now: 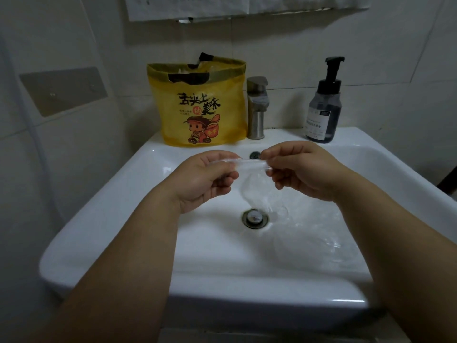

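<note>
Over the white sink (103, 219) I hold a thin clear plastic film (249, 164), maybe a bag or a disposable glove. My left hand (205, 177) pinches its left end and my right hand (301, 169) pinches its right end, so the top edge is stretched between them. The rest of the film hangs down toward the metal drain plug (254, 217). More clear plastic (321, 233) lies in the right part of the basin.
A yellow printed plastic bag (200, 102) stands on the sink's back ledge at the left of the steel tap (257, 107). A dark pump soap bottle (325, 105) stands to the tap's right. Tiled walls close in on the left and behind.
</note>
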Demonstrator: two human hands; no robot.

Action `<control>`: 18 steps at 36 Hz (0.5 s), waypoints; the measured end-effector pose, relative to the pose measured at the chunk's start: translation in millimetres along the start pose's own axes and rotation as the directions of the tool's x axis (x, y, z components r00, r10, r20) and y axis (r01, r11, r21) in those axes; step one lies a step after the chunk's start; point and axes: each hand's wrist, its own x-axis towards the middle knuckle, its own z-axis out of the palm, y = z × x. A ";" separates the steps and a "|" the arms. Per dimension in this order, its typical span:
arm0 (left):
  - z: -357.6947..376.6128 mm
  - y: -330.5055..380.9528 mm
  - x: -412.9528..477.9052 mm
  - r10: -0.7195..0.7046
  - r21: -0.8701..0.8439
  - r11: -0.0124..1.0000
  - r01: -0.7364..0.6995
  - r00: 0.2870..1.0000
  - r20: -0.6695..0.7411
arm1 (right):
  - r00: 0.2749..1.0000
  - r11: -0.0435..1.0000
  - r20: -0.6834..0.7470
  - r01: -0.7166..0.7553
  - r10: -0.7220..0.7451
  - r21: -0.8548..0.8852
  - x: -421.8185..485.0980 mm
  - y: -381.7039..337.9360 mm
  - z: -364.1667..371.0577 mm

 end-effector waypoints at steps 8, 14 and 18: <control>1.3 1.8 -0.1 0.021 -0.048 0.999 -0.021 1.000 -0.001 | 1.000 0.999 -0.018 0.022 -0.022 -0.026 -1.4 -1.1 -0.1; 1.2 1.3 0.5 0.013 -0.007 1.000 -0.013 1.000 -0.004 | 0.998 0.994 -0.040 0.049 -0.053 -0.101 -2.2 0.5 -1.4; 1.3 0.3 1.0 0.006 0.022 1.000 -0.005 1.000 -0.027 | 0.997 0.983 -0.051 0.049 -0.059 -0.176 -1.5 0.1 1.6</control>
